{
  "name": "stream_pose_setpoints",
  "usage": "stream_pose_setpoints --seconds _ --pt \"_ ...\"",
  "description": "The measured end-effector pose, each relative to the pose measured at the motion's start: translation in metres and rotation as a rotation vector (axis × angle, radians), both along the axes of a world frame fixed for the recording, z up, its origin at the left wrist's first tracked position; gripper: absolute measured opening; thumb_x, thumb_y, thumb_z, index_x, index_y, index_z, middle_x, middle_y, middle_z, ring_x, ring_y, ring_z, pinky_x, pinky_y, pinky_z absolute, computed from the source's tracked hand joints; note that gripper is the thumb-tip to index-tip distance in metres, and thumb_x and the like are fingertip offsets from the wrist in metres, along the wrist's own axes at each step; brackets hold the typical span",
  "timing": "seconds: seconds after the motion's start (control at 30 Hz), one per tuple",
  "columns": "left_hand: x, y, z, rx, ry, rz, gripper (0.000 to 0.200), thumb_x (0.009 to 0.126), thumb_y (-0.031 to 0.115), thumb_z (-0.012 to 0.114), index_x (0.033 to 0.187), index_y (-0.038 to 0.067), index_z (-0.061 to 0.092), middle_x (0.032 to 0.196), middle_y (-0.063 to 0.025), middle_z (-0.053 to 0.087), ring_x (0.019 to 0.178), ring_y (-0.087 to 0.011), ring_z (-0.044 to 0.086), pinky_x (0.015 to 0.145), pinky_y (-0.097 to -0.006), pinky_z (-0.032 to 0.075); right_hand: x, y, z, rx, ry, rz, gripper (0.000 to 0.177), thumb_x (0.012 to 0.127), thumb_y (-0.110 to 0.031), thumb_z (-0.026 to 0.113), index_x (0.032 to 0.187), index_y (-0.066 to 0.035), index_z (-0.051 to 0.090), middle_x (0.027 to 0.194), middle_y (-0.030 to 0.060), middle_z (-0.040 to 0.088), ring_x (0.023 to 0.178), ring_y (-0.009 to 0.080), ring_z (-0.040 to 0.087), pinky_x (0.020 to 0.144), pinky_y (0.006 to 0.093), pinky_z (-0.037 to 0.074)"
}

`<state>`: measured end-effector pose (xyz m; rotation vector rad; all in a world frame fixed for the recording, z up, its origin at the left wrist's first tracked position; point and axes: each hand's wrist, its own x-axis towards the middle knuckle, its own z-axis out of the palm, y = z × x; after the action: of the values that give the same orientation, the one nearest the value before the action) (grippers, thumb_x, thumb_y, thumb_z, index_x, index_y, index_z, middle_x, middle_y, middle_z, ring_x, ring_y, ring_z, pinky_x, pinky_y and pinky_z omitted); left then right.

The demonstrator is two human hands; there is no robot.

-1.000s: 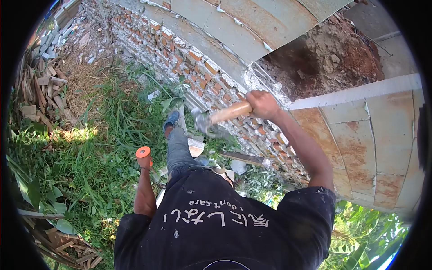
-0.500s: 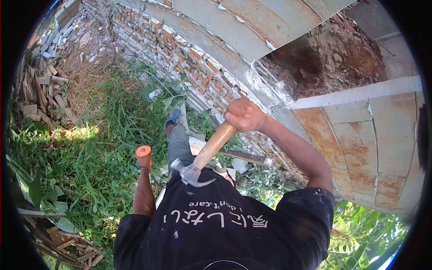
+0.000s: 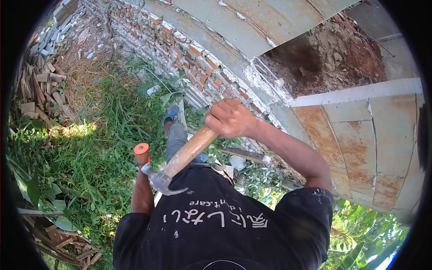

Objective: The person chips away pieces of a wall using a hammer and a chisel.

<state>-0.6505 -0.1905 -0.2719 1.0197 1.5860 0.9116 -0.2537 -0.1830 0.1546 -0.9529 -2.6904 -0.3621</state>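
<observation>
A broken brick wall (image 3: 202,76) is running diagonally along the right, with grass (image 3: 108,117) spreading on the left. The worker's dark shirt (image 3: 225,238) is filling the near middle. Before it, the hammer (image 3: 188,155) is slanting across the view, its long axis leading from the right hand (image 3: 230,118), at the far right end, down to the hammer head (image 3: 158,181) at the near left. The right hand's fingers are clamping firmly on the end of the handle; the head is thus lying left and near of them. The claw is pointing right, the striking face far and left. The left hand (image 3: 142,159) is sitting closer to that face, just beyond it; depth between them is not showing. Its fingers, mostly hidden, appear to be wrapping an orange-capped tool (image 3: 149,160), the orange cap (image 3: 141,148) facing upward.
</observation>
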Motion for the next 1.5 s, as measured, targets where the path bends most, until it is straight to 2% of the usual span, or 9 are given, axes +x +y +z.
stream_pose_setpoints --seconds 0.07,0.17,0.57,0.7,1.03,1.1,1.17,1.2,1.5 --pt "-0.003 0.002 -0.008 -0.005 -0.009 0.016 0.012 0.073 0.008 0.068 0.075 0.006 0.057 0.059 -0.0011 0.054 0.044 -0.0129 0.051 0.041 -0.0283 0.04 0.068 0.018 -0.036 -0.078 0.067 0.051 0.02 0.066 -0.015 0.066 0.072 -0.008 0.049 0.057 0.0033 0.048 0.051 0.0183 0.054 0.046 0.0312 0.049" --pt "0.004 -0.011 0.009 0.007 -0.089 0.089 0.012 0.073 0.006 0.068 0.075 0.006 0.056 0.059 -0.0015 0.054 0.045 -0.0131 0.051 0.042 -0.0279 0.041 0.189 0.019 -0.055 -0.466 -0.349 -1.089 0.016 0.074 -0.006 0.059 0.087 0.004 0.058 0.07 0.0182 0.064 0.067 0.0294 0.066 0.054 0.0382 0.054" --pt "-0.01 0.007 -0.002 0.09 -0.168 0.08 0.012 0.073 0.01 0.069 0.076 0.006 0.058 0.06 -0.0013 0.055 0.046 -0.0106 0.051 0.042 -0.0264 0.039 0.05 0.006 -0.03 -0.057 0.02 0.034 0.017 0.062 -0.007 0.061 0.074 -0.005 0.05 0.059 0.0053 0.048 0.052 0.0201 0.055 0.046 0.0343 0.049" --pt "-0.002 -0.004 0.035 0.045 -0.015 0.022 0.011 0.074 0.006 0.067 0.078 0.006 0.056 0.061 -0.0016 0.055 0.046 -0.0113 0.05 0.042 -0.028 0.039 0.177 0.016 -0.05 -0.458 -0.367 -1.123 0.015 0.072 -0.005 0.06 0.085 0.0 0.059 0.074 0.0167 0.064 0.065 0.0275 0.066 0.054 0.0382 0.054" --pt "-0.007 0.012 -0.023 0.187 0.168 -0.146 0.01 0.075 0.01 0.067 0.08 0.005 0.06 0.071 -0.003 0.062 0.056 -0.0138 0.055 0.049 -0.0283 0.043 0.017 0.0 -0.001 -0.135 0.053 -0.02 0.022 0.064 -0.012 0.061 0.078 -0.003 0.048 0.071 0.0102 0.056 0.055 0.0244 0.057 0.05 0.0349 0.051" --pt "0.001 0.012 -0.014 0.018 0.01 -0.067 0.008 0.075 0.007 0.065 0.076 0.005 0.057 0.065 -0.0009 0.057 0.053 -0.013 0.054 0.046 -0.0279 0.042 0.088 0.01 -0.047 -0.135 0.082 -0.103 0.021 0.063 -0.01 0.064 0.075 -0.004 0.049 0.065 0.0072 0.053 0.053 0.0197 0.056 0.045 0.0344 0.05" --pt "0.011 0.013 0.007 0.008 -0.042 -0.041 0.009 0.075 0.006 0.064 0.075 0.006 0.055 0.063 -0.0005 0.055 0.051 -0.0124 0.053 0.045 -0.0277 0.041 0.169 0.012 -0.059 -0.521 -0.287 -1.141 0.016 0.068 -0.011 0.064 0.08 0.0 0.059 0.077 0.0148 0.063 0.057 0.0252 0.063 0.051 0.0356 0.053" --pt "0.013 0.003 0.017 -0.008 -0.089 -0.025 0.01 0.076 0.005 0.063 0.073 0.006 0.054 0.061 -0.0001 0.053 0.049 -0.0117 0.052 0.044 -0.0275 0.04 0.192 0.009 -0.06 -0.52 -0.317 -1.187 0.017 0.067 -0.008 0.062 0.08 0.002 0.062 0.08 0.0169 0.065 0.063 0.0296 0.065 0.055 0.0377 0.054" --pt "-0.003 0.014 -0.012 -0.025 0.107 -0.131 0.013 0.07 0.01 0.068 0.075 0.003 0.059 0.072 -0.0032 0.062 0.066 -0.0159 0.058 0.064 -0.0314 0.047 0.042 -0.013 -0.01 -0.149 -0.036 -0.491 0.028 0.062 -0.011 0.063 0.086 -0.003 0.05 0.07 0.009 0.051 0.066 0.0267 0.057 0.059 0.0378 0.05"
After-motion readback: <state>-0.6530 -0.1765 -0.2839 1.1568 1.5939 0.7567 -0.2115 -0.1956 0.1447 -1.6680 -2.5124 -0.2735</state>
